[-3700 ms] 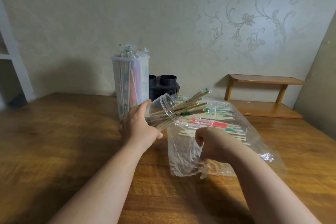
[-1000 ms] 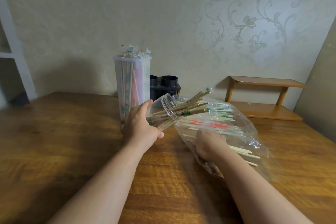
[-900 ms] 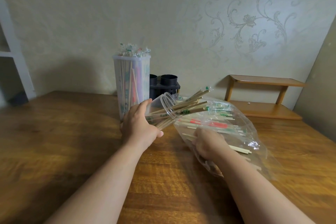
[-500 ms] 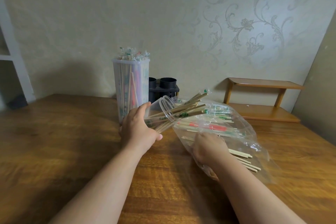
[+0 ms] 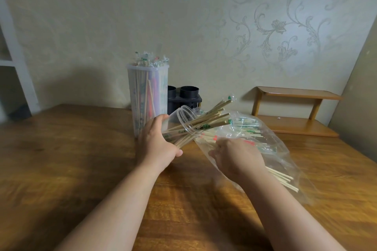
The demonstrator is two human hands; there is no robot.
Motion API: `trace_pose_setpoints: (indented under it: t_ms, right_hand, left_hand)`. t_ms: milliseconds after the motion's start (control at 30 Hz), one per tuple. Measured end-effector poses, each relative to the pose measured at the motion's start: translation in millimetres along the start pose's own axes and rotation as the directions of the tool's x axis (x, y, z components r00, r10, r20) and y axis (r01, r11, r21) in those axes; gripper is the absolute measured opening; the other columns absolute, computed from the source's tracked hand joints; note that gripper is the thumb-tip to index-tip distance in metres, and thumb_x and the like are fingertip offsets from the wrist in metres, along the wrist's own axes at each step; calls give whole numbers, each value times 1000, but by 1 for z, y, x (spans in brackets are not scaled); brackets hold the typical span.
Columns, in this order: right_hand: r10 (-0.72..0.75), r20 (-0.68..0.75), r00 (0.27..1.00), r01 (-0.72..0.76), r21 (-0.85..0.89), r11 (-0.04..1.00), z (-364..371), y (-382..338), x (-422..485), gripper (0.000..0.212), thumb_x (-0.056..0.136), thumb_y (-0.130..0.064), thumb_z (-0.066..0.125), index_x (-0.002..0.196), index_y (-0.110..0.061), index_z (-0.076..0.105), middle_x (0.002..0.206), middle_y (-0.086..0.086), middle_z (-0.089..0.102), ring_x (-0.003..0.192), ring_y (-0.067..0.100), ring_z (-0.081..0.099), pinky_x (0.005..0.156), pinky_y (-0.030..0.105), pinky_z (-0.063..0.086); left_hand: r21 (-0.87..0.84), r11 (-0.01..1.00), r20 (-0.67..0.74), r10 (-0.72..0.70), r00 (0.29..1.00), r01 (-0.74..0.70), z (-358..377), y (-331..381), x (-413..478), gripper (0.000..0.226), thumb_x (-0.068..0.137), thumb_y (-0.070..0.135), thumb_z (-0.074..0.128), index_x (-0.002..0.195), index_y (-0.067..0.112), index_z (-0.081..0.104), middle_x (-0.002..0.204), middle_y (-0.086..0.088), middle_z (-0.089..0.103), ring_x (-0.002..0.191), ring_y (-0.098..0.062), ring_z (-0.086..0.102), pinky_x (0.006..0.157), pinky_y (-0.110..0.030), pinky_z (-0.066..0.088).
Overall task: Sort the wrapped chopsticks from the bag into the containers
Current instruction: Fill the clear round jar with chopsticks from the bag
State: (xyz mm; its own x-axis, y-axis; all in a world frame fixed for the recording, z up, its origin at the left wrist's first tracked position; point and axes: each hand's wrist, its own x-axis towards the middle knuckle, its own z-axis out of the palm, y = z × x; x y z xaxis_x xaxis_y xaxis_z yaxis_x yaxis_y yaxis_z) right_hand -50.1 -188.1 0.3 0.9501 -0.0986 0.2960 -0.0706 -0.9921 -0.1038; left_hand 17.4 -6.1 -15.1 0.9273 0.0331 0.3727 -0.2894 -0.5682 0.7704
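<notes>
While the left hand (image 5: pixel 157 144) grips a tilted clear jar (image 5: pixel 179 120) at centre frame, wrapped chopsticks (image 5: pixel 210 116) jut from its mouth. Just right, the right hand (image 5: pixel 238 155) curls its fingers at a plastic bag (image 5: pixel 285 155) of more chopsticks on the wooden table (image 5: pixel 81 149); what they pinch cannot be told.

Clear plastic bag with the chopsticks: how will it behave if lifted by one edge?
Probably floppy: the clear plastic bag is crumpled thin film lying slack on the wooden table. Loose chopsticks inside would likely slide toward the low end. Glossy, so likely slippery.
</notes>
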Motion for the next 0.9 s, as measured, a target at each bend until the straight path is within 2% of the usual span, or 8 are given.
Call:
trace_pose_setpoints:
  t_ms: [167,267,400,467,567,667,733,900]
  right_hand:
    - [-5,-26,1000,4,-40,999,-6,3,-3,30,102,-48,42,82,-25,45,70,-6,44,74,22,49,62,31,39]
    - [23,-7,1000,-23,-40,999,-12,1,-5,30,101,-49,44,84,-25,48,78,-4,56,79,23,58,62,31,40]
    - [80,-42,996,-83,-67,994,-23,-5,-7,32,91,-56,58,94,-25,65,87,-2,66,79,23,64,62,29,48]
    - [29,-116,993,-43,-121,992,-31,-8,-11,35,92,-58,55,97,-25,67,85,-3,64,82,24,63,60,28,41]
    - [-103,-258,961,54,-191,980,-37,-10,-15,33,92,-53,52,81,-24,61,70,-2,57,70,26,57,51,27,29]
    - [-246,-364,898,169,-228,959,-36,-5,-15,21,71,-37,60,61,-19,54,49,-2,45,46,24,37,44,19,13]
    - [-306,-471,828,257,-166,952,-34,-1,-14,17,66,-34,56,59,-19,52,47,-2,46,43,23,35,46,18,13]
    - [-295,-815,499,348,-123,929,-33,3,-15,30,84,-29,59,60,-18,45,52,-1,44,45,27,37,49,24,23]
  left_hand:
    - [-18,1000,11,-21,1000,21,1,1,1,99,59,13,92,137,40,38,142,6,44,127,-23,43,103,-48,46]
    - [-16,1000,4,-27,1000,27,1,0,1,99,59,15,92,137,41,37,142,7,44,127,-24,43,102,-50,47]
    - [-2,999,-14,-35,999,35,1,-1,3,99,58,16,92,137,41,37,140,6,45,127,-25,42,102,-50,46]
    - [-12,999,-16,-43,999,43,1,0,3,100,58,15,92,137,41,38,140,6,46,127,-25,42,102,-49,46]
    - [-28,998,-6,-55,998,55,1,-1,3,101,58,13,92,138,41,38,141,5,45,128,-25,41,103,-49,45]
    - [-10,998,4,-59,998,59,0,1,3,101,58,11,91,140,40,38,142,5,45,129,-26,40,103,-49,44]
    - [7,998,7,-69,998,69,-1,3,3,104,59,10,89,143,41,36,145,6,43,132,-27,37,104,-48,43]
    - [-18,998,5,-52,999,52,-3,1,1,106,53,10,78,143,45,34,148,10,39,135,-24,32,106,-53,39]
